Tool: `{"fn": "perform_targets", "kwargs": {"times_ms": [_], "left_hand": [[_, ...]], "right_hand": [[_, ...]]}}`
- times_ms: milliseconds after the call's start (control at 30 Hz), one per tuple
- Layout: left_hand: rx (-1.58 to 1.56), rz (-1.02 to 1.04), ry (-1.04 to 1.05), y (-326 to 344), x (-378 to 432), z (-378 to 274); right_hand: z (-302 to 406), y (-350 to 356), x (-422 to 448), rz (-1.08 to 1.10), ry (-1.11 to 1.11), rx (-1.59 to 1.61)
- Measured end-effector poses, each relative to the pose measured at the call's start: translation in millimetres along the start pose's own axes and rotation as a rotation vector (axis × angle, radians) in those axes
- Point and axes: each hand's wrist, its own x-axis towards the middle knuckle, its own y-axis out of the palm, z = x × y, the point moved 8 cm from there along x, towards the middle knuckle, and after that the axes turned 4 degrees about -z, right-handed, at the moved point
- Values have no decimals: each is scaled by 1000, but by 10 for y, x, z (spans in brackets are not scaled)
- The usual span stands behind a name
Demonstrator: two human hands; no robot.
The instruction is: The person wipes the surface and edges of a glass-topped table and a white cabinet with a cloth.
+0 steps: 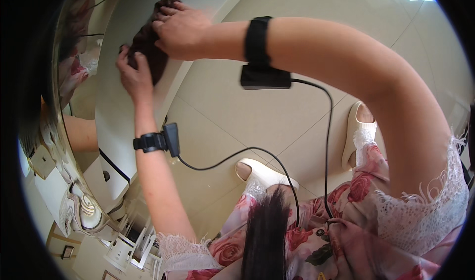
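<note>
A crumpled dark brown cloth (159, 65) lies on a smooth pale tabletop (111, 105) at the upper left. My left hand (135, 74) grips its near left end, with the thumb and fingers spread over the fabric. Farther up the same cloth, my right hand (183, 29) holds it with the palm down and fingers curled over the far part. The right hand is slightly blurred. Part of the cloth is hidden beneath both hands.
A mirror (82, 94) with an ornate frame (79, 202) stands along the tabletop's left side. Black cables (328, 131) run from wrist-worn devices on both forearms toward my waist. White shoes (259, 172) stand on the tiled floor (222, 105). White furniture (120, 248) appears at lower left.
</note>
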Motion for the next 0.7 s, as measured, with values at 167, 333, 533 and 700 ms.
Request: {"fn": "perform_targets", "kwargs": {"times_ms": [167, 333, 533, 700], "left_hand": [[136, -45, -217, -32, 483, 629], [-22, 61, -100, 102, 414, 243], [-32, 52, 79, -38, 200, 9], [31, 37, -62, 10, 510, 488]], "right_hand": [[207, 123, 472, 108, 6, 108], [183, 137, 454, 162, -27, 106], [187, 143, 107, 141, -172, 39], [292, 131, 268, 226, -128, 60]]}}
